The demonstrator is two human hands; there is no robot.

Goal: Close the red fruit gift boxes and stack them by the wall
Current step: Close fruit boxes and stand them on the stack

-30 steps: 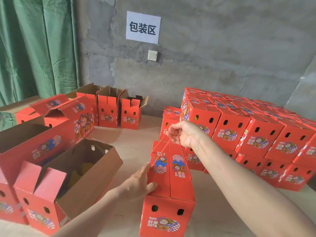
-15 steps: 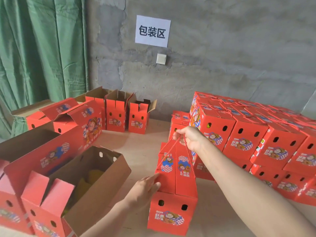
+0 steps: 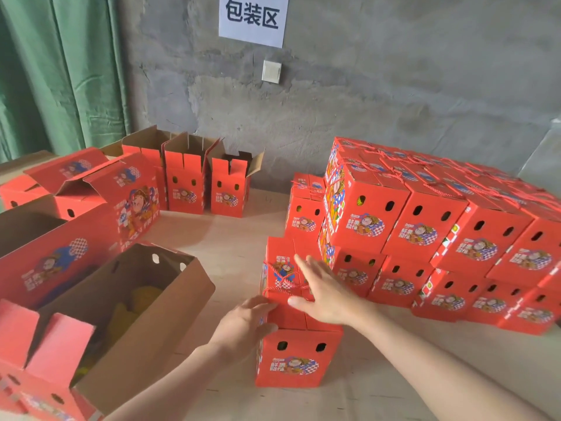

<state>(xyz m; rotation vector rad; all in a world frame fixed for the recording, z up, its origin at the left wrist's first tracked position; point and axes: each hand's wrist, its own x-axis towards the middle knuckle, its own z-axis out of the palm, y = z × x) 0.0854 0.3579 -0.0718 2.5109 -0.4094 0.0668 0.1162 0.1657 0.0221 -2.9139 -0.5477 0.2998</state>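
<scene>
The closed box (image 3: 299, 357) stands on the table (image 3: 236, 238) at my 6 o'clock. My left hand (image 3: 243, 325) grips its left top corner. My right hand (image 3: 321, 291) lies flat on its top, fingers straight, over the rope handle (image 3: 283, 279). I should press the top level and lay the rope flat, so another box can sit true on it. Then I should lift from both sides, low, toward the stack (image 3: 425, 226) at 2 o'clock by the wall (image 3: 394, 101), and square it against its neighbours.
</scene>
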